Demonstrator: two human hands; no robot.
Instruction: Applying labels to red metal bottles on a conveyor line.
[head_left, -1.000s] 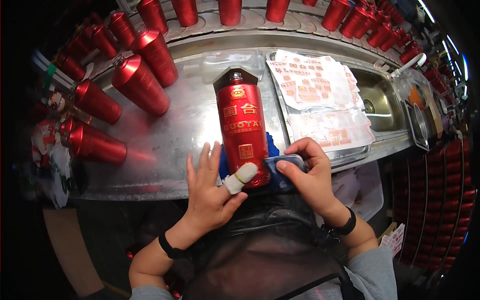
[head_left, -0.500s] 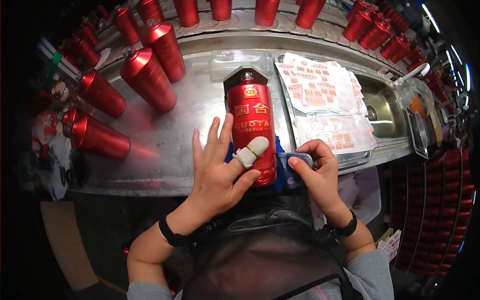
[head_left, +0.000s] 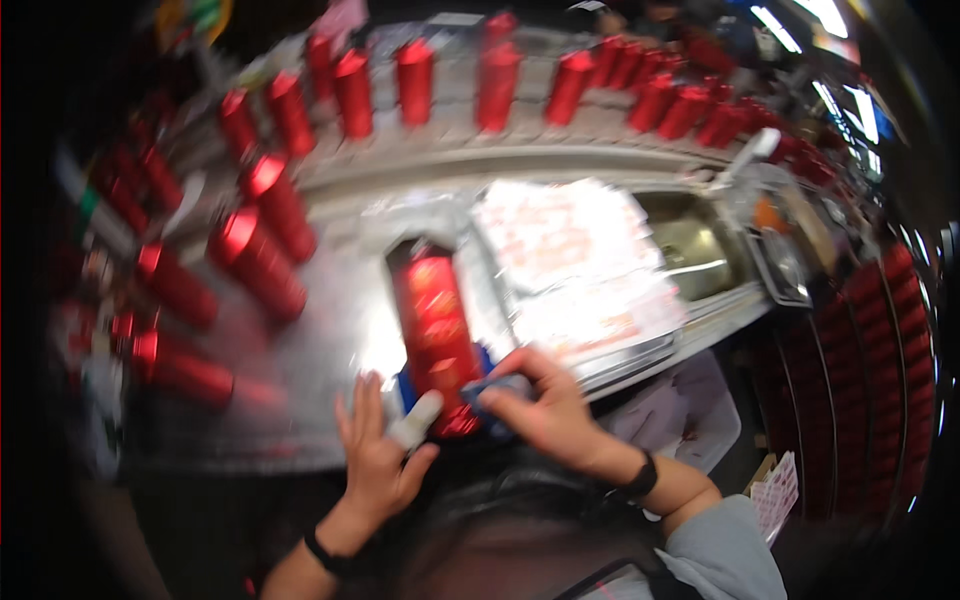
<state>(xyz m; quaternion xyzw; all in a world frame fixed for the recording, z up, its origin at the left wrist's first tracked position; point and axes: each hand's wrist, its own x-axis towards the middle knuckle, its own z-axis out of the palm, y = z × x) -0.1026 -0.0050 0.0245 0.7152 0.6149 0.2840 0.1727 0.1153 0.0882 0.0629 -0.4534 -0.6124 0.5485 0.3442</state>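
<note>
A red bottle (head_left: 437,320) with gold lettering lies on its back in a dark cradle (head_left: 398,268), its neck pointing away from me. Blue padding (head_left: 407,390) shows at its near sides. My left hand (head_left: 380,460) is at the bottle's lower left with its fingers spread. A white cover wraps one finger (head_left: 424,410), which rests at the bottle's edge; blur hides whether it presses. My right hand (head_left: 550,410) pinches a flat blue-grey piece (head_left: 505,388) between thumb and fingers, against the bottle's lower right side. Motion blurs its exact kind.
Right of the bottle, sheets of red-printed labels (head_left: 570,255) lie on a metal tray, before a steel sink (head_left: 690,245). Several red bottles (head_left: 255,265) stand on the metal table's left. More line a conveyor (head_left: 450,140) behind. Stacked red bottles (head_left: 860,400) fill the far right.
The view has shifted, so the scene sits lower and farther left. My left hand has drawn back from the bottle's front toward its lower left edge. My right hand's flat piece has come onto the bottle.
</note>
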